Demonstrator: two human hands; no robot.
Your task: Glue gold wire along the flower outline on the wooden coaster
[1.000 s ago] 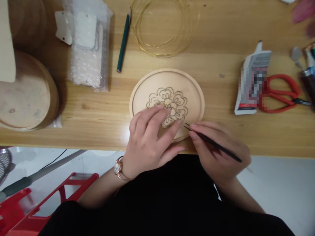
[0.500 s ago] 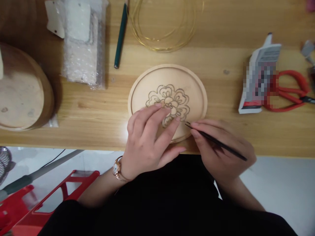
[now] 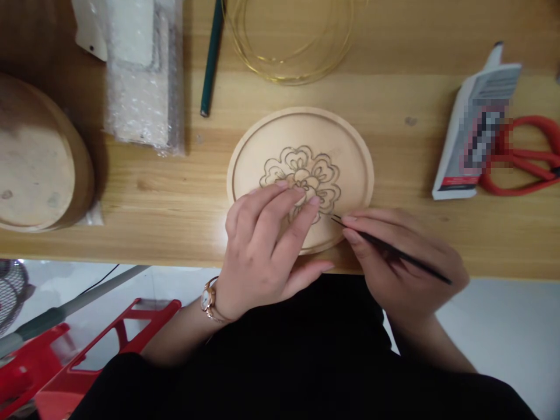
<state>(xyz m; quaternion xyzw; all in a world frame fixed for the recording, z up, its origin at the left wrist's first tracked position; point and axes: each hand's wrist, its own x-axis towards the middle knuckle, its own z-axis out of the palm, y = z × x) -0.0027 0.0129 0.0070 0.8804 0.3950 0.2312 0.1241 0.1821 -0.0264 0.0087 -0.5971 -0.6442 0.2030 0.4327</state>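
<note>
A round wooden plate [image 3: 245, 149] with a raised rim lies near the table's front edge. Dark lines on it form a flower design [image 3: 324, 169], partly hidden by fingers. My left hand [image 3: 266, 245] rests on the plate with its fingers stretched out and tips on the flower; the thumb is apart. In my right hand [image 3: 406, 256] a pair of black tweezers [image 3: 406, 257] is pinched between thumb and fingers. Their two narrow tips point left, over the plate's lower right part, close to my left index fingertip. Whether the tips grip anything is too small to tell.
Behind the plate lie a coil of gold wire [image 3: 289, 79] and a dark green pencil [image 3: 211, 64]. At left are a bubble-wrapped packet [image 3: 144, 105] and a round wooden piece [image 3: 35, 157]. A white tube [image 3: 459, 122] and red-handled scissors [image 3: 520, 189] sit right. Red stool [image 3: 109, 356] below.
The view has shifted slightly, so the tube and scissors appear farther right. My left hand stays on the plate, and my right hand keeps the tweezers at nearly the same spot.
</note>
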